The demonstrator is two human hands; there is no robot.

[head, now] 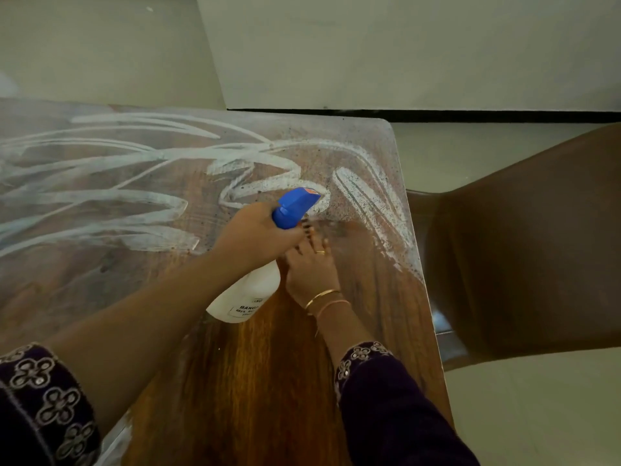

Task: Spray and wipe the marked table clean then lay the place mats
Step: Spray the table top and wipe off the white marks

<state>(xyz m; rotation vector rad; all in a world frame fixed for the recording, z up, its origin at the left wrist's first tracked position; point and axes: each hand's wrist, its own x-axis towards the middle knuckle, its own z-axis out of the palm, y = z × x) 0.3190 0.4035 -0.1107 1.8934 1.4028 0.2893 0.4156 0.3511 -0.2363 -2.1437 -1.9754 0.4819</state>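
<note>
The left hand (255, 230) is clenched round the neck of the spray bottle (248, 290), which tilts above the wooden desk (235, 381) with its blue nozzle pointing away from the person. Just right of the bottle, touching it, the right hand (311, 267) seems to lie flat on the wood with its fingers straight, though their tips are partly hidden behind the other hand. White scribbled marks (100, 203) loop across the desk beyond and left of the bottle. Right of the bottle, past the desk's edge, stands a brown chair (521, 247).
</note>
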